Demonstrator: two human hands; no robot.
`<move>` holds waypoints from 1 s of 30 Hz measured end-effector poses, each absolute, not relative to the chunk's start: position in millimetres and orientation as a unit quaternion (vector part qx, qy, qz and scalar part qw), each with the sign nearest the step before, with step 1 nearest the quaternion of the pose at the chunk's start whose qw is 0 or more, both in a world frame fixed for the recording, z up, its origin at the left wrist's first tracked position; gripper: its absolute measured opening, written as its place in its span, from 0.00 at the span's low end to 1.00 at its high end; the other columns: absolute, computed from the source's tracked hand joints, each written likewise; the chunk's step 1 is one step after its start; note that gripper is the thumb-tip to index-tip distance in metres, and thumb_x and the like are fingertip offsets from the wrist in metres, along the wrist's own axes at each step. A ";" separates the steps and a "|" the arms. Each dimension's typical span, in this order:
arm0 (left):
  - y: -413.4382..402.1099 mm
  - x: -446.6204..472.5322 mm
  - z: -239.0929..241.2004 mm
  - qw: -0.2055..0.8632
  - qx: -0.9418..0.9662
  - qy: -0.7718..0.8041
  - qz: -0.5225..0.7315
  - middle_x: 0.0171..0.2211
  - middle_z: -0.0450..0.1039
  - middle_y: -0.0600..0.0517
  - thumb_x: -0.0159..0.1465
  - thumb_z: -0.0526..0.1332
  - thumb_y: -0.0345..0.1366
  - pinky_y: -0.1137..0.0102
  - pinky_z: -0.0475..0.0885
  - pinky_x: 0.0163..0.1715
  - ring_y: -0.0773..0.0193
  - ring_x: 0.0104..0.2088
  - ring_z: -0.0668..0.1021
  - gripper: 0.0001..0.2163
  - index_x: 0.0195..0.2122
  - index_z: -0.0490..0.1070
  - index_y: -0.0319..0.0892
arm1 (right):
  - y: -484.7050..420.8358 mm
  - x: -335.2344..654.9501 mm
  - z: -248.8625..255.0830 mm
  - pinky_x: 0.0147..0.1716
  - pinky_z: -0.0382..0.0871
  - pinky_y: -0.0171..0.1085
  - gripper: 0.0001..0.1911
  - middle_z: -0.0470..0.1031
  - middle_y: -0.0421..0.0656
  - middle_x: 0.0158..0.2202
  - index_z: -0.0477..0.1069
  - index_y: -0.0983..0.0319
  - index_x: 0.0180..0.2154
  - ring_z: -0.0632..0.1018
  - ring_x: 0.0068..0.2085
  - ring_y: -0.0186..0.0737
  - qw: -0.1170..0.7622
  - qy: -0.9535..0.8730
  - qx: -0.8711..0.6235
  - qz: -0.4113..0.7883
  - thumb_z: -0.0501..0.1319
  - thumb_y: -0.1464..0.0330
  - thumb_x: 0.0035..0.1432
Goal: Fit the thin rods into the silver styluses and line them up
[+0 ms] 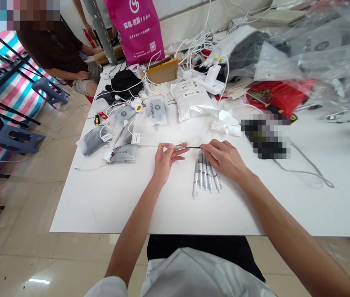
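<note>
A thin pen-like rod (183, 147), pale at one end and black at the other, lies level across the front of the white table (107, 202). My left hand (167, 161) holds its pale end in the fingertips. My right hand (224, 159) reaches in from the other side, its fingertips at the rod's black end. Just below that hand, several silver and white pen-shaped tools (206, 175) lie side by side, nearly parallel, their tips fanning slightly. My right palm hides their upper ends.
Grey sealed pouches (93, 141) and a white foil bag (190, 100) lie beyond my hands, among tangled white cables (193, 53). A magenta bag (134, 29) stands at the far edge. A seated person (57, 49) is at the far left, beside blue stools (49, 90). Clear plastic sheeting (317, 53) covers the far right.
</note>
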State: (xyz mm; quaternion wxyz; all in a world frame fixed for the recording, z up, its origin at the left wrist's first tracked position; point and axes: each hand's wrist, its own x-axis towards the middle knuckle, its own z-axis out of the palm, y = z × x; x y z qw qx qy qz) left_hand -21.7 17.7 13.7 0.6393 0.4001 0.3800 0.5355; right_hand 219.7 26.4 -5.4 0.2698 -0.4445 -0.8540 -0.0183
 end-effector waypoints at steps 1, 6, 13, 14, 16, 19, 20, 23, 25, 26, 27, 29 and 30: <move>17.2 -21.2 14.5 0.642 0.398 0.378 0.536 0.52 0.84 0.44 0.68 0.66 0.55 0.65 0.77 0.41 0.51 0.51 0.86 0.21 0.43 0.59 0.47 | 26.6 220.1 -5.8 0.40 0.65 0.41 0.14 0.76 0.46 0.39 0.74 0.59 0.50 0.72 0.31 0.40 0.272 -0.854 -0.443 -0.024 0.50 0.67 0.77; 16.5 -18.6 12.9 0.639 0.397 0.371 0.544 0.51 0.84 0.46 0.68 0.66 0.55 0.65 0.77 0.41 0.52 0.49 0.87 0.21 0.44 0.59 0.47 | 26.9 220.5 -6.8 0.39 0.65 0.40 0.12 0.76 0.45 0.39 0.74 0.59 0.50 0.71 0.30 0.39 0.278 -0.855 -0.436 -0.034 0.52 0.68 0.76; 18.7 -17.3 6.1 0.613 0.398 0.365 0.577 0.45 0.85 0.47 0.69 0.66 0.53 0.63 0.78 0.45 0.56 0.44 0.87 0.19 0.44 0.60 0.47 | 26.2 219.1 -7.1 0.39 0.64 0.41 0.12 0.76 0.45 0.38 0.74 0.59 0.50 0.71 0.30 0.39 0.276 -0.858 -0.432 -0.036 0.52 0.69 0.76; 19.1 -17.9 6.3 0.609 0.392 0.369 0.583 0.44 0.85 0.48 0.69 0.66 0.53 0.62 0.78 0.46 0.56 0.44 0.87 0.19 0.44 0.60 0.47 | 26.4 219.3 -6.9 0.39 0.64 0.41 0.12 0.76 0.45 0.38 0.74 0.59 0.50 0.70 0.30 0.39 0.275 -0.857 -0.434 -0.037 0.52 0.68 0.76; 19.9 -19.4 7.7 0.607 0.376 0.375 0.591 0.44 0.85 0.48 0.68 0.67 0.54 0.61 0.77 0.49 0.57 0.44 0.87 0.20 0.43 0.60 0.47 | 27.1 220.1 -6.4 0.38 0.64 0.41 0.12 0.76 0.45 0.38 0.74 0.59 0.49 0.71 0.31 0.40 0.280 -0.854 -0.437 -0.040 0.52 0.68 0.76; 20.7 -21.6 10.3 0.608 0.362 0.377 0.598 0.43 0.85 0.47 0.67 0.67 0.55 0.60 0.77 0.50 0.57 0.44 0.87 0.21 0.43 0.60 0.47 | 28.2 221.5 -5.9 0.39 0.65 0.41 0.12 0.76 0.45 0.38 0.74 0.59 0.49 0.71 0.32 0.40 0.290 -0.849 -0.439 -0.040 0.52 0.68 0.76; 20.8 -22.2 10.9 0.608 0.361 0.374 0.600 0.43 0.85 0.47 0.68 0.67 0.54 0.60 0.77 0.50 0.57 0.44 0.87 0.20 0.43 0.60 0.47 | 28.4 221.8 -5.9 0.39 0.65 0.41 0.12 0.76 0.45 0.38 0.74 0.59 0.49 0.71 0.32 0.40 0.293 -0.849 -0.439 -0.038 0.52 0.68 0.75; 20.8 -23.1 11.6 0.611 0.363 0.366 0.600 0.44 0.85 0.46 0.68 0.67 0.53 0.60 0.77 0.49 0.57 0.44 0.87 0.20 0.43 0.61 0.46 | 28.5 221.8 -6.0 0.39 0.65 0.42 0.11 0.76 0.46 0.39 0.74 0.58 0.49 0.72 0.32 0.41 0.297 -0.849 -0.437 -0.028 0.53 0.68 0.75; 20.5 -22.9 11.4 0.615 0.368 0.364 0.595 0.44 0.85 0.47 0.69 0.67 0.53 0.61 0.78 0.48 0.57 0.44 0.87 0.19 0.43 0.61 0.46 | 28.1 221.3 -6.1 0.39 0.64 0.42 0.11 0.76 0.46 0.38 0.74 0.58 0.49 0.72 0.32 0.41 0.297 -0.850 -0.434 -0.025 0.52 0.68 0.75; 20.3 -22.5 11.2 0.617 0.370 0.363 0.591 0.43 0.85 0.47 0.69 0.67 0.53 0.61 0.78 0.48 0.57 0.44 0.87 0.19 0.43 0.61 0.46 | 27.9 220.9 -6.2 0.39 0.64 0.41 0.11 0.76 0.46 0.39 0.74 0.58 0.50 0.72 0.32 0.41 0.296 -0.851 -0.433 -0.025 0.52 0.68 0.75; 20.1 -22.0 10.9 0.619 0.373 0.364 0.587 0.43 0.85 0.47 0.69 0.67 0.53 0.62 0.78 0.47 0.57 0.43 0.87 0.19 0.43 0.61 0.46 | 27.6 220.6 -6.3 0.38 0.64 0.41 0.11 0.76 0.46 0.39 0.74 0.59 0.50 0.72 0.32 0.40 0.295 -0.852 -0.431 -0.027 0.52 0.69 0.75; 19.5 -20.5 10.3 0.623 0.377 0.367 0.579 0.44 0.85 0.47 0.68 0.67 0.54 0.61 0.78 0.47 0.56 0.43 0.87 0.20 0.43 0.61 0.46 | 27.1 220.1 -6.5 0.38 0.65 0.41 0.12 0.76 0.45 0.39 0.74 0.59 0.50 0.71 0.31 0.40 0.292 -0.856 -0.426 -0.032 0.53 0.69 0.75; 19.1 -19.7 9.9 0.623 0.379 0.370 0.575 0.44 0.85 0.47 0.68 0.67 0.54 0.61 0.78 0.47 0.55 0.44 0.87 0.20 0.43 0.61 0.46 | 26.9 219.8 -6.7 0.38 0.65 0.41 0.12 0.76 0.45 0.38 0.74 0.59 0.50 0.71 0.30 0.40 0.291 -0.857 -0.423 -0.035 0.53 0.69 0.76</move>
